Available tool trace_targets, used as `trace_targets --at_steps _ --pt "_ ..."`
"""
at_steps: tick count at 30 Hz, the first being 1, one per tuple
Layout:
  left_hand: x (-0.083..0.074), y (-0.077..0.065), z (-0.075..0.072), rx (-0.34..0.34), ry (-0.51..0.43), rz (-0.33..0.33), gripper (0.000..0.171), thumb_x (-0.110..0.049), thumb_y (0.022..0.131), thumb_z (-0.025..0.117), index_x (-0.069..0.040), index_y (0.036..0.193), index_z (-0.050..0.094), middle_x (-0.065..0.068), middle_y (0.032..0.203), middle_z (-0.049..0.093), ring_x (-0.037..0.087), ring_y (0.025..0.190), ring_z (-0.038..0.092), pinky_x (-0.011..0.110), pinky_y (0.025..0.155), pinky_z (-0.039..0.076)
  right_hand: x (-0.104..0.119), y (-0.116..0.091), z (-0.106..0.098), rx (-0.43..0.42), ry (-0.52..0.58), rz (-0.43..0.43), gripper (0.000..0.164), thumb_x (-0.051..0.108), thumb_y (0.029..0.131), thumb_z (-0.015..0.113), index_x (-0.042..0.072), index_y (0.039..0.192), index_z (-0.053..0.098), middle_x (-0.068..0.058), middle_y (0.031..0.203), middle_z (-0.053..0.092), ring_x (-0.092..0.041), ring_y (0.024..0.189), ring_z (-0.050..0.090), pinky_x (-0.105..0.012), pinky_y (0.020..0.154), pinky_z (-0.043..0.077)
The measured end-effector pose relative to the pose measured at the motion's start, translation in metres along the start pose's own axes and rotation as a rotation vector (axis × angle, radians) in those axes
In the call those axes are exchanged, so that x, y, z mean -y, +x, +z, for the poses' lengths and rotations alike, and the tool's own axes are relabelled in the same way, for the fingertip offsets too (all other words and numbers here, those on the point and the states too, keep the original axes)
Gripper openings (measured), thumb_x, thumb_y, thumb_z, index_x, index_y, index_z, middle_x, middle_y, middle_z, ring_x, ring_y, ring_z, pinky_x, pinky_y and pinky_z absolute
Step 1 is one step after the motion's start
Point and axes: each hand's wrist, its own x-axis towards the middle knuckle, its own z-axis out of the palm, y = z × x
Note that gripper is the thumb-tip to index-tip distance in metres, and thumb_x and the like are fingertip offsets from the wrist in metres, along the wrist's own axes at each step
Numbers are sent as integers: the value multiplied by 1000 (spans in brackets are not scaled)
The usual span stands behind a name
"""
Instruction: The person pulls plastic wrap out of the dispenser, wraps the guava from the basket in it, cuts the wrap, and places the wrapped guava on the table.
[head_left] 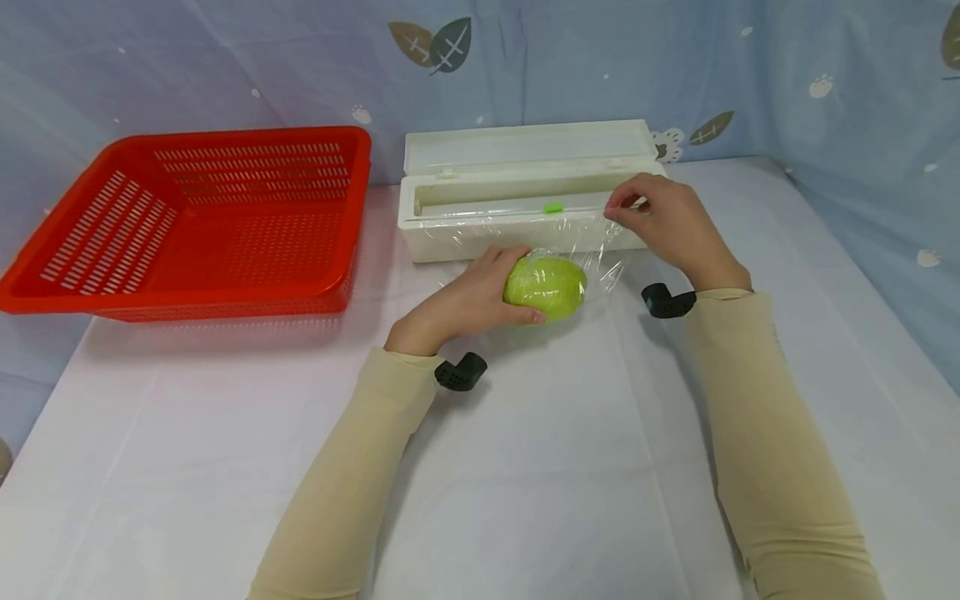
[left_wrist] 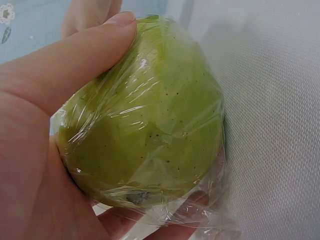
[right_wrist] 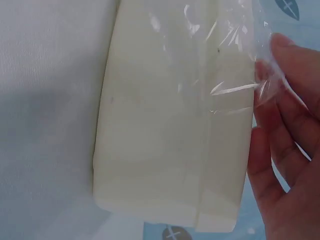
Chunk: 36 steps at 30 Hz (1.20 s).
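My left hand (head_left: pixel 480 292) grips a green, speckled, pear-like fruit (head_left: pixel 551 287) from its left side, just in front of a white cling film dispenser box (head_left: pixel 465 243). In the left wrist view, clear film with creases covers the fruit (left_wrist: pixel 150 115), and loose folds gather at its lower end. Cling film (head_left: pixel 592 242) stretches from the box's front toward the fruit. At the box's right end my right hand (head_left: pixel 663 218) pinches an edge of this film between thumb and fingers. The right wrist view shows the film (right_wrist: pixel 240 55) drawn up over the box (right_wrist: pixel 160 125) to the fingertips.
A red perforated plastic basket (head_left: pixel 247 293) stands at the back left. The box's lid (head_left: pixel 525 146) is raised, and a small bright green slider (head_left: pixel 553 208) sits on its front edge. White cloth (head_left: pixel 525 467) covers the table; a blue patterned curtain (head_left: pixel 570 67) hangs behind.
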Motion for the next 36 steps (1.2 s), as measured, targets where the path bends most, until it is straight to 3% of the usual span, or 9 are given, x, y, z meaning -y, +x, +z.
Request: trace_targets --at_steps 6,11,17,21,30,36 --pt "1 0 0 3 -9 -1 87 -45 71 70 -17 138 24 4 130 31 17 111 35 36 91 35 -3 -2 -5 -6 37 59 27 36 90 49 13 102 57 -4 88 60 -20 80 52 -32 70 37" --pt "2 0 -1 4 -15 -4 87 -46 70 70 -17 138 24 4 130 31 16 110 36 35 91 35 -3 -1 -5 64 44 105 37 44 90 45 12 103 57 -5 78 65 -19 77 58 -34 74 38" --pt "3 0 -1 3 -19 3 87 -46 70 70 -17 138 24 4 129 31 15 110 36 34 91 35 -2 2 -1 103 131 85 34 41 86 54 15 109 56 -3 87 66 -19 78 62 -34 74 44" --pt "3 -1 -2 8 -20 -2 87 -46 70 70 -18 138 23 4 130 30 15 110 36 34 91 35 -3 2 -2 129 103 68 29 36 87 55 16 107 59 -2 90 65 -19 78 60 -31 72 43" --pt "3 1 0 15 -26 -3 89 -47 70 71 -18 139 23 4 130 30 15 111 35 34 92 34 -6 -1 -8 225 121 138 24 33 85 59 15 100 61 -3 92 64 -22 84 56 -32 76 40" --pt "2 2 1 12 -25 -4 88 -46 70 71 -19 139 23 4 130 30 16 111 36 35 91 35 -8 -4 -13 243 117 139 30 38 87 54 15 106 60 -6 90 64 -24 85 57 -34 77 39"
